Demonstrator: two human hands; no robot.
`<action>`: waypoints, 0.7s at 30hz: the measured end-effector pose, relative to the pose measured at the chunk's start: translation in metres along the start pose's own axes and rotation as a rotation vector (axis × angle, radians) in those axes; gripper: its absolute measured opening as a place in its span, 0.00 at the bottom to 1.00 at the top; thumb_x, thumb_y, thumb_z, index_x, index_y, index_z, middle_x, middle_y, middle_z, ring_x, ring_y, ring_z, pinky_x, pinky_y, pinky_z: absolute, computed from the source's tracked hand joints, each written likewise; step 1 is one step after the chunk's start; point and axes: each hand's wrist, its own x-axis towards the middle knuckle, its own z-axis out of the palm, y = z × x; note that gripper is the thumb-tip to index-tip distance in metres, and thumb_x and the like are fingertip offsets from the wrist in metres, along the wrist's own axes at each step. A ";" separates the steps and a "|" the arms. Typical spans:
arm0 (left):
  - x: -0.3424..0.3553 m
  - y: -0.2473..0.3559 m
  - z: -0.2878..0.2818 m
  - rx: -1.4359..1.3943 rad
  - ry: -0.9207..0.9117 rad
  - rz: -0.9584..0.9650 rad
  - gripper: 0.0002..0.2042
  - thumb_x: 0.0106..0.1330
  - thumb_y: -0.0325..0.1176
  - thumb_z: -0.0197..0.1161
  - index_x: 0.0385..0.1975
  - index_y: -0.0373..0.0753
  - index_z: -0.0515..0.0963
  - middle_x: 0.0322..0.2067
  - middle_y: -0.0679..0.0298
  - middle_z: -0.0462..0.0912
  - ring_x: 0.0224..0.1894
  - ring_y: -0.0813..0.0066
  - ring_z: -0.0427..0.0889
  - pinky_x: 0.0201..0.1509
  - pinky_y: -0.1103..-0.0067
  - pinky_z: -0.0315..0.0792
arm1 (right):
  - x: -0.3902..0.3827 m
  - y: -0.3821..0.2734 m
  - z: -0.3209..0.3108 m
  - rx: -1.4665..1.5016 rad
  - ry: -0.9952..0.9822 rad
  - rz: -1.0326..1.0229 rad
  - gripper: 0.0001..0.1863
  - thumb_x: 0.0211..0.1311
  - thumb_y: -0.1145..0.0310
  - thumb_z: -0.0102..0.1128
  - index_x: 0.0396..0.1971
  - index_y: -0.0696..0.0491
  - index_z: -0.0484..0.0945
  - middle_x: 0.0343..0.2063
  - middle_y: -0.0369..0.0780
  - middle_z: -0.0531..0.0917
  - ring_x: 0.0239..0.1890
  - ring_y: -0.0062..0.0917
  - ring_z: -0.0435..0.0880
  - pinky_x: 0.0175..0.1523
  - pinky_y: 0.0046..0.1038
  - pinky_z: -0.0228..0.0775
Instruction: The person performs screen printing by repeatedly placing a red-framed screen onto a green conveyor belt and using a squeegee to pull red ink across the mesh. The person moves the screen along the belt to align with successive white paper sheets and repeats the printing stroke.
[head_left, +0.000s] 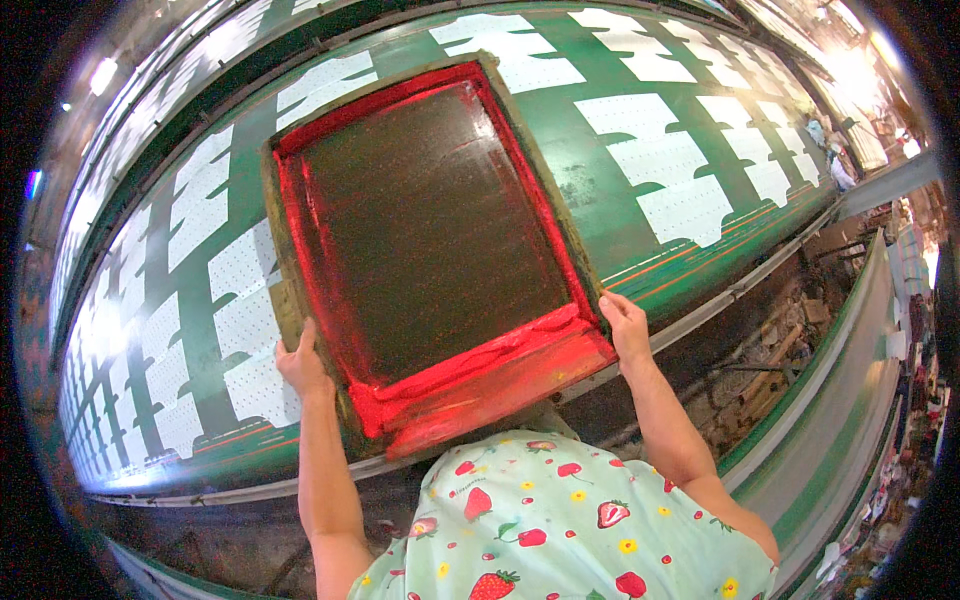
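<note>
A rectangular screen frame with a dark mesh and thick red ink along its inner edges is over a long green table; whether it rests on it, I cannot tell. My left hand grips the frame's left side near its lower end. At the lower right corner, my right hand is closed on the frame's edge. White cut pieces with small dots lie in rows on the green surface, on both sides of the frame.
A metal rail runs along the table's near edge. To the right are another long green-edged surface, wooden boards below, a metal beam and clutter. A further table with white pieces lies beyond this one.
</note>
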 end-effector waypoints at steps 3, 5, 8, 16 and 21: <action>-0.029 -0.010 0.036 -0.009 -0.028 0.013 0.16 0.70 0.25 0.79 0.54 0.31 0.83 0.48 0.59 0.91 0.46 0.68 0.90 0.51 0.71 0.83 | 0.027 0.006 -0.038 0.038 0.001 0.023 0.24 0.80 0.62 0.68 0.64 0.65 0.85 0.54 0.41 0.92 0.56 0.23 0.87 0.67 0.28 0.75; -0.040 -0.012 0.053 -0.009 -0.041 0.019 0.16 0.70 0.26 0.78 0.54 0.32 0.84 0.48 0.60 0.91 0.45 0.69 0.90 0.51 0.71 0.83 | 0.039 0.011 -0.058 0.062 0.005 0.028 0.24 0.80 0.61 0.68 0.63 0.65 0.86 0.55 0.41 0.92 0.56 0.23 0.87 0.68 0.28 0.74; -0.052 -0.014 0.075 0.016 -0.009 0.008 0.16 0.71 0.26 0.78 0.54 0.32 0.83 0.48 0.60 0.91 0.45 0.69 0.90 0.50 0.72 0.83 | 0.052 0.015 -0.080 0.037 0.003 0.059 0.24 0.80 0.61 0.68 0.63 0.64 0.86 0.54 0.41 0.92 0.55 0.22 0.87 0.67 0.27 0.75; -0.065 -0.010 0.088 0.076 -0.055 -0.019 0.16 0.72 0.27 0.77 0.55 0.31 0.83 0.48 0.59 0.91 0.45 0.69 0.89 0.51 0.71 0.82 | 0.050 -0.011 -0.098 -0.311 -0.122 -0.062 0.25 0.77 0.59 0.70 0.63 0.61 0.86 0.52 0.43 0.93 0.54 0.35 0.90 0.65 0.37 0.79; -0.060 -0.018 0.089 0.104 -0.051 -0.029 0.17 0.72 0.29 0.77 0.56 0.31 0.84 0.48 0.60 0.91 0.45 0.70 0.89 0.51 0.71 0.82 | 0.040 -0.057 -0.089 -1.183 -0.116 -0.644 0.29 0.70 0.54 0.74 0.65 0.54 0.85 0.59 0.45 0.88 0.65 0.47 0.84 0.73 0.46 0.74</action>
